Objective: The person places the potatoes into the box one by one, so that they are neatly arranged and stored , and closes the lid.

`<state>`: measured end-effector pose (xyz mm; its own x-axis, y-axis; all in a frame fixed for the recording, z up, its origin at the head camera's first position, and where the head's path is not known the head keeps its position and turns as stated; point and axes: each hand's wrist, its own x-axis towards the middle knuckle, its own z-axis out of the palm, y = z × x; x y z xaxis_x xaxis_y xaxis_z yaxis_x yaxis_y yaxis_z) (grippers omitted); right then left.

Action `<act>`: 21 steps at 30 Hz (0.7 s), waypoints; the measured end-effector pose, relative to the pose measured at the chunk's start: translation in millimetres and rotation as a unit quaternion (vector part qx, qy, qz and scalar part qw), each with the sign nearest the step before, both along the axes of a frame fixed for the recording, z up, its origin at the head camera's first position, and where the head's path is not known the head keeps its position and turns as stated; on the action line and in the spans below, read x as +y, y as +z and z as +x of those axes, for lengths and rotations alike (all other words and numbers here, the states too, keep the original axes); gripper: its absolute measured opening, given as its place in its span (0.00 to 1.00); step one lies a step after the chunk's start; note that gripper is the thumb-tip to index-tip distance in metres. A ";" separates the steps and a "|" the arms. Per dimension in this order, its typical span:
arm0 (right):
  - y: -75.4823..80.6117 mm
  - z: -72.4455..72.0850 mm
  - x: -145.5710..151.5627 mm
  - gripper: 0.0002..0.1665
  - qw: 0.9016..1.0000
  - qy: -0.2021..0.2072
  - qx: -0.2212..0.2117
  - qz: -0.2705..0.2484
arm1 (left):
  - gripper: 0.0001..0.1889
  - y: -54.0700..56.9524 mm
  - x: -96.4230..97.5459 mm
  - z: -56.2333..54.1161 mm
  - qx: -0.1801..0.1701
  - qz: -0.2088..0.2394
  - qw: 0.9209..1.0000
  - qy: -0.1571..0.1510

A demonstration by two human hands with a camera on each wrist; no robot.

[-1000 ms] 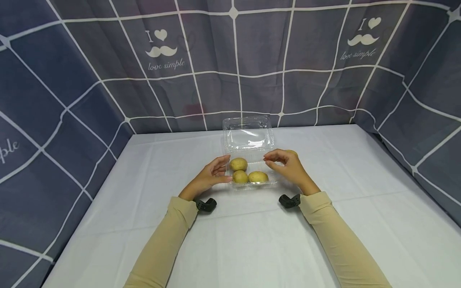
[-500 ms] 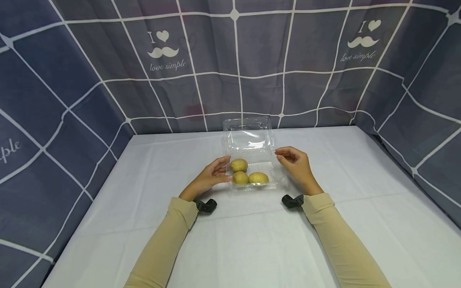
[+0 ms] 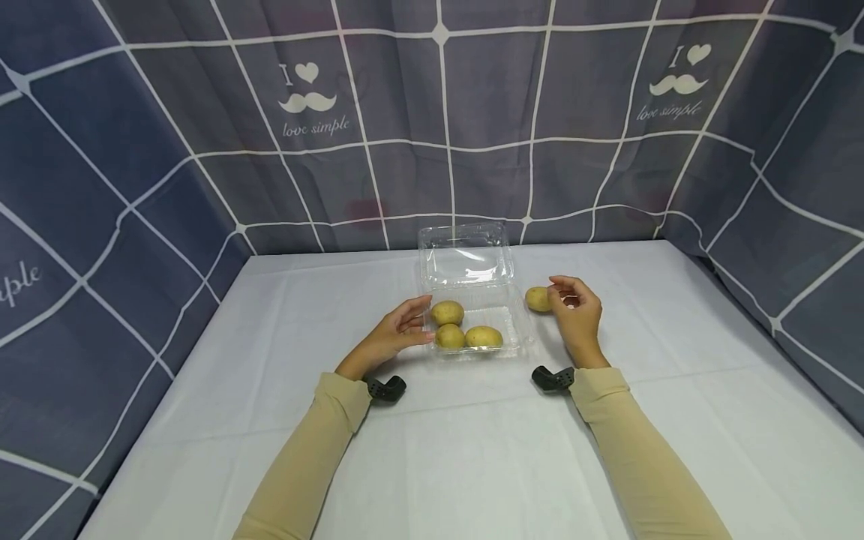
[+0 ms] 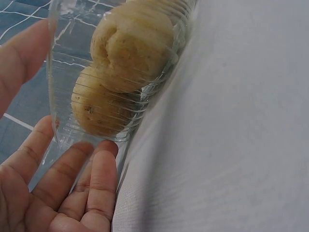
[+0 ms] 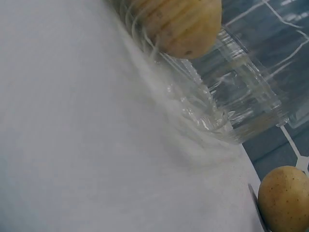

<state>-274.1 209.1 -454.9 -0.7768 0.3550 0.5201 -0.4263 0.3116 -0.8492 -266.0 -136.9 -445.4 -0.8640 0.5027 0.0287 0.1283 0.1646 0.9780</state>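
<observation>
A clear plastic clamshell box (image 3: 509, 319) lies with its lid (image 3: 466, 255) raised at the back. Three potatoes (image 3: 484, 336) sit in its base, two on the left side and one at the front. My left hand (image 3: 394, 330) is at the box's left side, its loosely bent fingertips (image 4: 104, 162) right at the ribbed wall. To the right of the box is another potato (image 3: 537, 299), also in the right wrist view at the lower right. My right hand (image 3: 577, 311) is at that potato's right end, thumb overlapping it, fingers spread and bent.
A white cloth covers the table (image 3: 432, 450). Dark grid-patterned curtains (image 3: 378, 180) stand behind and at both sides. The open lid rises close to the back curtain. Black wrist cameras (image 3: 386, 388) jut inward from both sleeves.
My right hand has moved right, from over the box's right part to the potato beside it, which has come into view. The left hand and the box have stayed put.
</observation>
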 end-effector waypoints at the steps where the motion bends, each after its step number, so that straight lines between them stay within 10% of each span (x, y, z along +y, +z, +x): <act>1: -1.3 -0.1 1.2 0.12 1.000 -0.001 -0.003 0.002 | 0.41 -0.1 -0.1 0.1 0.002 -0.001 1.000 0.000; 21: -6.1 -1.6 10.7 0.31 0.979 0.037 -0.182 0.080 | 0.42 0.0 -0.8 1.4 0.004 -0.005 1.000 -0.007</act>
